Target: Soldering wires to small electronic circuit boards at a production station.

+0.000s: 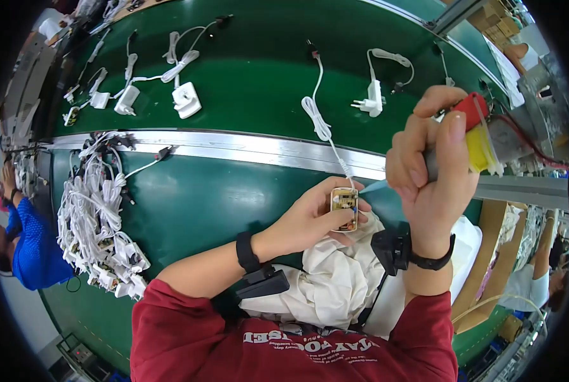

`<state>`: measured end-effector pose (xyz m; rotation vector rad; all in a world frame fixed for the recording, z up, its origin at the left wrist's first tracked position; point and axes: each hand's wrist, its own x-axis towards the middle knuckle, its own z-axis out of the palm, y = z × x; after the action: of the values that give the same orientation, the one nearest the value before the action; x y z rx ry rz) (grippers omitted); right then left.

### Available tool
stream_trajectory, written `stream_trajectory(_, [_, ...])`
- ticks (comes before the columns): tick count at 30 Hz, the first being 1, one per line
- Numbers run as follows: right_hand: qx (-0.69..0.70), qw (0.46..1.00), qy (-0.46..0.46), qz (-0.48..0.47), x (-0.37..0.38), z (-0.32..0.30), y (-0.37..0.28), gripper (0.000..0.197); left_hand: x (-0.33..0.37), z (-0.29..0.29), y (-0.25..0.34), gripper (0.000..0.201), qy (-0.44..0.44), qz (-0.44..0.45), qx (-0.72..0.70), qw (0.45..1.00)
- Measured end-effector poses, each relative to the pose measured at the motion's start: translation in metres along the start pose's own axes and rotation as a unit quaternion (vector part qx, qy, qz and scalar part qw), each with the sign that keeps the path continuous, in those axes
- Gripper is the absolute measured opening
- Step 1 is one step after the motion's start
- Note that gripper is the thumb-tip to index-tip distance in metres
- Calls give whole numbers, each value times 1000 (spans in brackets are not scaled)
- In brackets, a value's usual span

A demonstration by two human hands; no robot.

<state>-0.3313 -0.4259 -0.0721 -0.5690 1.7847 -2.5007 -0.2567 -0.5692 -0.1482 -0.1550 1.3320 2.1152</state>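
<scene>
My left hand (306,219) grips an opened white power adapter (345,200), its thumb lying over the lower part of the bare circuit board. A white cable runs from the adapter's top across the metal rail to a coiled bundle (316,118). In my right hand (434,159) is a dispenser with a tapered blue nozzle (374,186), a red block (471,109) and a yellow part (481,149). The nozzle's tip points at the adapter's upper right edge; whether it touches is too small to tell. A crumpled white cloth (341,274) lies below my left hand.
A heap of white adapters and cables (97,219) covers the bench's left side. Beyond the metal rail (233,145), several adapters (186,100) lie on the green belt (252,76). A cardboard box (488,267) stands at right. Other people sit at both sides.
</scene>
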Motion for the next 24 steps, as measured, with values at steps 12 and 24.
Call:
stream_trajectory(12, [28,999,-7,-26,-6,8,8,30,-7,-3,-3,44,-70,62,-39,995])
stream_trajectory(24, [-12,999,-35,-9,-9,11,-4,33,-6,-12,-3,42,-26,55,-56,997])
